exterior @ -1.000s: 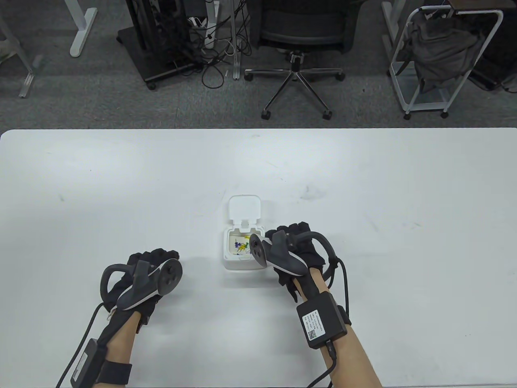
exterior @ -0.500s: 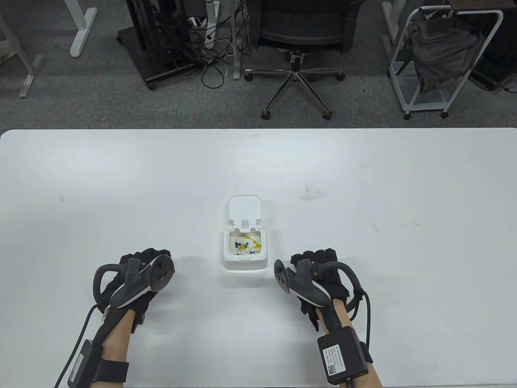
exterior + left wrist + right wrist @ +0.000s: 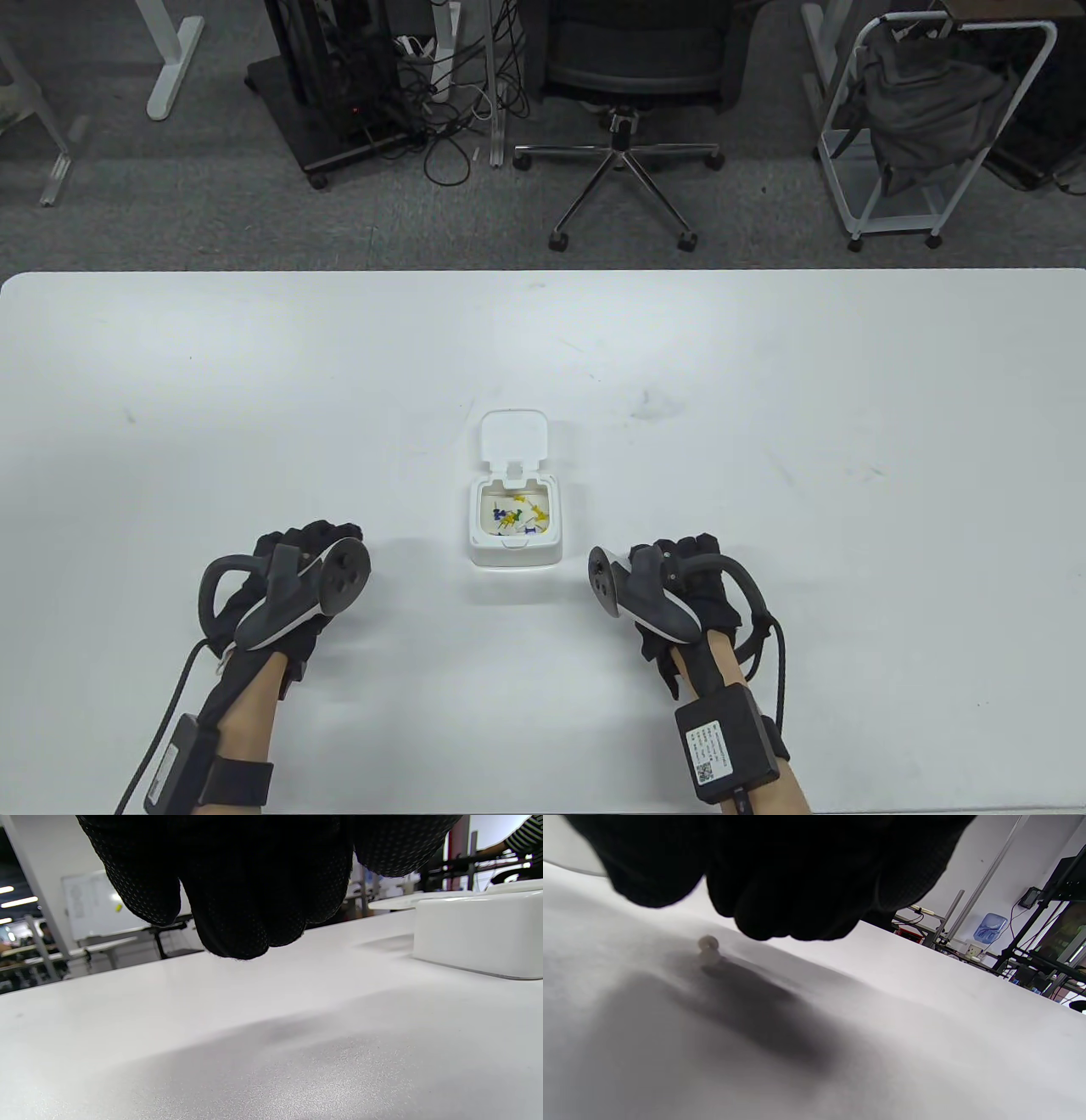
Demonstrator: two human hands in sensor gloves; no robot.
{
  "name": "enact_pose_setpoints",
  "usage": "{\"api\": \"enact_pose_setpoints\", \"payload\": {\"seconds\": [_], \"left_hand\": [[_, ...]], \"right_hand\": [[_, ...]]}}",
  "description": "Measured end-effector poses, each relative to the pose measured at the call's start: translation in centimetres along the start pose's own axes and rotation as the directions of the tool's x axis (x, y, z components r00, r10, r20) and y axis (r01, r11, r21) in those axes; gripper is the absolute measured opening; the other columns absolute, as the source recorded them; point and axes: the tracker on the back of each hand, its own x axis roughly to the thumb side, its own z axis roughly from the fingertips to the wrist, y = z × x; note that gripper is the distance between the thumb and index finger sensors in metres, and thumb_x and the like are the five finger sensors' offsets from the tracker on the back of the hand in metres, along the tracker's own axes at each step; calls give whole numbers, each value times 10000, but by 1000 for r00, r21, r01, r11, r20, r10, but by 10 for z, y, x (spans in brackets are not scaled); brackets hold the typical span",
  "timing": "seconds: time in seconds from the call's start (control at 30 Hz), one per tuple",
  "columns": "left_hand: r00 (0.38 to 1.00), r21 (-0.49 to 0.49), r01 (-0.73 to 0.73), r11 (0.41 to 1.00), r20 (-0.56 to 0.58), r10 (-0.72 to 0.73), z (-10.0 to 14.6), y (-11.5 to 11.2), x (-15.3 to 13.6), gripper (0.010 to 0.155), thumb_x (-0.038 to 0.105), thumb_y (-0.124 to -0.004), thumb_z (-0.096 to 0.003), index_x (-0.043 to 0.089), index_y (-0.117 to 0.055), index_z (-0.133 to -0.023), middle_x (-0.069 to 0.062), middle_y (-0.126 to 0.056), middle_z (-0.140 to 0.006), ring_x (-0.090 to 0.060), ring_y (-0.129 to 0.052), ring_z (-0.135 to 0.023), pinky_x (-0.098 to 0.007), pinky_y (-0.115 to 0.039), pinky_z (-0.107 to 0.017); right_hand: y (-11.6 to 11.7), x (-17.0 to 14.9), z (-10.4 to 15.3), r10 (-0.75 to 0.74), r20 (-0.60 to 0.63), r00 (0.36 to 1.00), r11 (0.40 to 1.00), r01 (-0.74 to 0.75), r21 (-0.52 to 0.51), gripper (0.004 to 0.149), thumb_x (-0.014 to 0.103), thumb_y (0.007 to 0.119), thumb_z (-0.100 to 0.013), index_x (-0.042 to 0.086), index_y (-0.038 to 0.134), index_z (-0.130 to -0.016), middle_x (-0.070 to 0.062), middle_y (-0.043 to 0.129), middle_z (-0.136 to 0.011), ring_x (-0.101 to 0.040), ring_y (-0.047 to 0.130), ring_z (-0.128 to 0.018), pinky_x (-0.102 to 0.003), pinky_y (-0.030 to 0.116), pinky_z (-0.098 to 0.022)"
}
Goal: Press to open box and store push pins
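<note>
The small white box stands at the table's middle with its lid hinged back and open. Several yellow and blue push pins lie inside it. My left hand rests low at the box's near left, fingers curled and holding nothing; the box's side shows in the left wrist view. My right hand sits at the box's near right, fingers curled just above the table. A pale push pin lies on the table under them, not gripped.
The white table stretches wide on both sides of the box. Beyond its far edge stand an office chair, a rack with a grey bag and cables on the floor.
My right hand has drawn back from over the open box to the table at its near right. My left hand has barely moved. The pins in the box now show fully.
</note>
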Motion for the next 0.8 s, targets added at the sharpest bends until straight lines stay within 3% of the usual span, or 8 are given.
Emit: {"api": "enact_pose_setpoints", "payload": {"seconds": [0.07,0.37,0.8], "left_hand": [[1000,1,-2,1000,-1,2,0,0,0,524,534,-653,-497,335,-771,-968,73,-902,-965,-161,-1021,-774,-475,-794,-734],[1000,-1,-6,1000,3,6,1,0,1,523,535,-653,-497,337,-771,-967,75,-901,-966,-160,-1019,-776,-474,-795,-735],[1000,-6,-8,1000,2,8,1,1,0,524,535,-653,-497,336,-770,-968,73,-901,-966,-161,-1020,-775,-475,-794,-735]], "right_hand": [[5,2,0,-9,-1,1000,999,9,43,527,481,786,-358,241,754,-826,23,937,-788,-249,974,-672,-557,722,-695],[12,7,-6,29,-6,1000,999,-29,17,441,438,804,-344,266,786,-750,67,969,-671,-209,1011,-575,-531,776,-666],[13,9,-9,57,16,998,997,-58,47,442,444,772,-352,268,751,-757,67,940,-673,-212,985,-576,-551,743,-687]]}}
